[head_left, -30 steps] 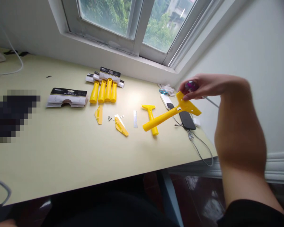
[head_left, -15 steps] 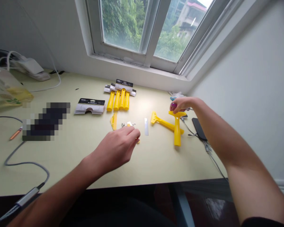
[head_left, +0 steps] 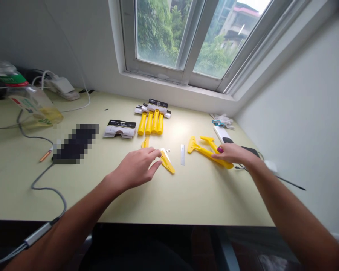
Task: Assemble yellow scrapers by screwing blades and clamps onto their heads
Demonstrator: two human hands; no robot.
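Note:
My left hand (head_left: pixel 137 166) hovers low over the desk, thumb and forefinger apart, fingertips by the end of a flat yellow plastic blade cover (head_left: pixel 168 165). Whether they touch it I cannot tell. A second yellow cover (head_left: pixel 145 142) lies partly behind that hand, and small metal nuts (head_left: pixel 168 150) sit close by. A bare metal blade (head_left: pixel 182 154) lies to their right. My right hand (head_left: pixel 233 153) is closed on a yellow scraper handle (head_left: pixel 210 141) with a T-shaped head. Another yellow scraper handle (head_left: pixel 202 151) lies alongside, its grip end passing near my right fingers.
Several packaged yellow scrapers (head_left: pixel 150 122) and a folded card package (head_left: pixel 119 129) lie toward the window. On the left are a blurred-out dark object (head_left: pixel 76 145), a plastic bottle (head_left: pixel 34 99) and cables. A white device (head_left: pixel 222 134) and more cables lie at right.
My right hand has moved nearer, turning its scraper from upright in view to slanting beside the other one. My left thumb and forefinger have parted, and the yellow cover near them shows more. The view has shifted left.

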